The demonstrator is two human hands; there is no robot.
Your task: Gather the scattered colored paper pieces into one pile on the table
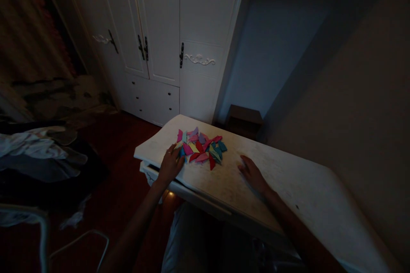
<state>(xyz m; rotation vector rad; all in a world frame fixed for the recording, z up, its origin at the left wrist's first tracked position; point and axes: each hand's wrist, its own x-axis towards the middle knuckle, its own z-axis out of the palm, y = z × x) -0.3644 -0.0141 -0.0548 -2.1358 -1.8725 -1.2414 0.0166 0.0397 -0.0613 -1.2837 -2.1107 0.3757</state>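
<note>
On the white table (265, 160) lies a loose pile of folded paper pieces (199, 146) in pink, red, purple, yellow, green, teal and blue. Most look like slanted, pointed strips, some overlapping. My left hand (171, 164) rests at the pile's left edge with its fingers apart, beside a blue piece (182, 152) that it partly covers. Nothing shows in its grasp. To the right of the pile, my right hand (253, 174) is over the tabletop, apart from the papers. Its thumb and fingers are parted and hold nothing visible.
A drawer (198, 194) under the table's front edge stands slightly out. Behind the table are a white wardrobe (160, 42) and a low brown cabinet (245, 115). Piled clothes (35, 149) and a white metal frame (43, 234) are at left. A small dark speck (297, 207) marks the tabletop.
</note>
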